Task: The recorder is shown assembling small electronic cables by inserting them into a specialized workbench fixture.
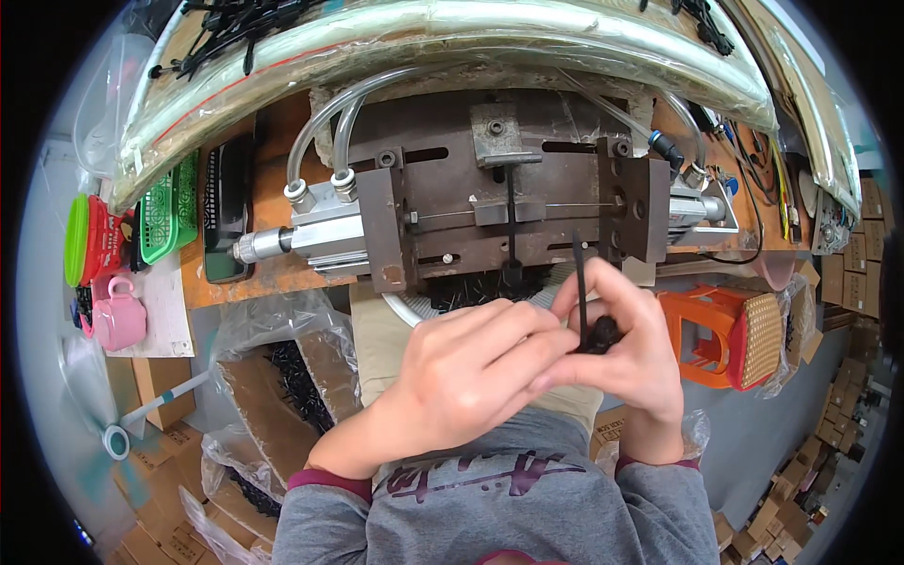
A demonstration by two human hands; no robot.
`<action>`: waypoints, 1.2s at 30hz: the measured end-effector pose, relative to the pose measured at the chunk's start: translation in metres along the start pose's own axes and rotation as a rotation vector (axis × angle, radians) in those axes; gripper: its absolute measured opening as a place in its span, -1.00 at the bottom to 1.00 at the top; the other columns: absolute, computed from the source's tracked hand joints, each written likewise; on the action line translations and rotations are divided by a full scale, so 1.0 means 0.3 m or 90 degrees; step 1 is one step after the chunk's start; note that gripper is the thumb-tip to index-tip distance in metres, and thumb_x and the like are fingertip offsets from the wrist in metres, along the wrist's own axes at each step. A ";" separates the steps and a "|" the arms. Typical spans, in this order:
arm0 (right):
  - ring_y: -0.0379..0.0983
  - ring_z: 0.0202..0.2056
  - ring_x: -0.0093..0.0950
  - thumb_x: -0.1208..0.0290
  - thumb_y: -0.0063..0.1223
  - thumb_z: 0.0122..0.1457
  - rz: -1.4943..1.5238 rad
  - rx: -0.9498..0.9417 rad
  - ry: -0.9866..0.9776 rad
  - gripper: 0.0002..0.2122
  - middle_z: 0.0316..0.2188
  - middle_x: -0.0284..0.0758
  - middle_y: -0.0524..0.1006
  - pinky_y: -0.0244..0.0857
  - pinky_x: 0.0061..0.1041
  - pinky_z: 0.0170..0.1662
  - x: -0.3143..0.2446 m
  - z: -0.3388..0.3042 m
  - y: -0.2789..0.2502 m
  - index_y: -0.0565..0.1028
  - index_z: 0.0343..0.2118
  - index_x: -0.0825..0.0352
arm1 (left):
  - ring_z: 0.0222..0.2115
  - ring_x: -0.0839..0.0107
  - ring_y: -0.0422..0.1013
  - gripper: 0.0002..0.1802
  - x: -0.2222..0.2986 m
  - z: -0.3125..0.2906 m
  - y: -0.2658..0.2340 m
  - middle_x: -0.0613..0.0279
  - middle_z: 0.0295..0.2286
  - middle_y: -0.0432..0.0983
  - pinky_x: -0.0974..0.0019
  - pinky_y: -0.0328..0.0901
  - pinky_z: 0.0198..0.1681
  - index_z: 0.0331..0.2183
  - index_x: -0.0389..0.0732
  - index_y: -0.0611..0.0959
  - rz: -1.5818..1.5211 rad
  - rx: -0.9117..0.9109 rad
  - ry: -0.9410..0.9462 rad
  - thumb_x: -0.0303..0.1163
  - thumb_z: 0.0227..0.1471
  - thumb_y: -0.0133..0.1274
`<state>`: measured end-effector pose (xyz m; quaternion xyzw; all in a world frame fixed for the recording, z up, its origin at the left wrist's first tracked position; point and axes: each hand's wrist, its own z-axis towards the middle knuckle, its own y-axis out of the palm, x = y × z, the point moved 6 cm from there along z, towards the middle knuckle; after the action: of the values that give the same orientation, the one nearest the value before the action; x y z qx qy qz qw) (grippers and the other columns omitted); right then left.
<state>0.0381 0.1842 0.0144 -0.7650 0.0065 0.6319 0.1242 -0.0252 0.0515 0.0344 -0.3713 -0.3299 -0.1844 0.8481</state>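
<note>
In front of my body, my right hand (629, 334) is closed around a small bunch of black parts. One thin black strip (581, 297) sticks up out of it, and a dark lumpy end (603, 334) shows between thumb and fingers. My left hand (478, 365) meets it, fingertips pinched together against the right thumb; what they grip is hidden. Beyond the hands sits a dark metal clamping fixture (386, 221). A similar thin black part (511, 221) lies lengthwise in its middle, thicker end toward me, passing the small centre block (489, 212).
Silver air cylinders (325, 235) with clear hoses flank the fixture. A plastic-covered shelf (452, 33) holds black parts. Left are a green basket (169, 212), a pink mug (120, 315) and a carton (254, 400) of black pieces. An orange stool (702, 334) stands right.
</note>
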 end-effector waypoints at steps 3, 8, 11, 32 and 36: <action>0.45 -0.41 -0.70 0.39 0.55 -0.16 -0.032 -0.071 -0.016 -0.57 -0.45 -0.38 0.53 0.35 -0.63 -0.37 -0.014 0.003 0.017 0.45 -0.31 0.36 | -0.47 0.30 0.55 -0.69 -0.003 -0.020 0.005 0.20 -0.41 0.61 0.32 0.43 -0.46 -0.36 -0.25 0.72 -0.046 0.023 -0.030 -0.42 -0.28 0.37; 0.43 -0.41 -0.71 0.37 0.51 -0.11 0.010 -0.099 -0.074 -0.58 -0.47 -0.42 0.53 0.31 -0.66 -0.40 0.018 0.031 0.022 0.46 -0.25 0.35 | -0.46 0.32 0.55 -0.68 0.001 -0.019 0.007 0.18 -0.40 0.62 0.33 0.42 -0.46 -0.33 -0.26 0.73 -0.031 0.047 -0.001 -0.44 -0.28 0.37; 0.41 -0.42 -0.73 0.40 0.45 -0.04 0.163 -0.077 0.036 -0.61 -0.48 -0.44 0.51 0.26 -0.70 -0.41 0.006 0.025 0.008 0.47 -0.19 0.36 | -0.45 0.33 0.55 -0.64 -0.014 -0.029 -0.025 0.14 -0.29 0.63 0.34 0.42 -0.43 -0.31 -0.27 0.74 0.022 0.060 -0.007 -0.48 -0.31 0.39; 0.60 -0.11 -0.18 0.79 0.21 -0.03 0.349 0.186 -0.172 -0.77 0.10 0.19 0.39 0.54 -0.32 -0.07 -0.085 -0.048 -0.076 0.48 -0.28 0.51 | -0.51 0.39 0.53 -0.69 -0.044 0.030 -0.019 0.10 -0.07 0.61 0.37 0.40 -0.42 -0.33 -0.23 0.70 0.347 -0.073 -0.048 -0.41 -0.22 0.37; 0.55 -0.04 -0.30 0.65 0.39 -0.13 -0.268 0.132 -0.364 -0.67 0.13 0.01 0.41 0.51 -0.36 -0.07 -0.141 -0.056 -0.045 0.56 -0.23 0.42 | -0.48 0.38 0.56 -0.69 0.014 0.112 -0.125 0.15 -0.18 0.66 0.36 0.41 -0.42 -0.30 -0.19 0.71 0.307 -0.074 -0.025 -0.33 -0.16 0.39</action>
<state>0.0480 0.1879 0.0608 -0.5255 -0.1217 0.7768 0.3250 -0.0574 0.0516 0.0734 -0.4907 -0.2371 0.0117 0.8384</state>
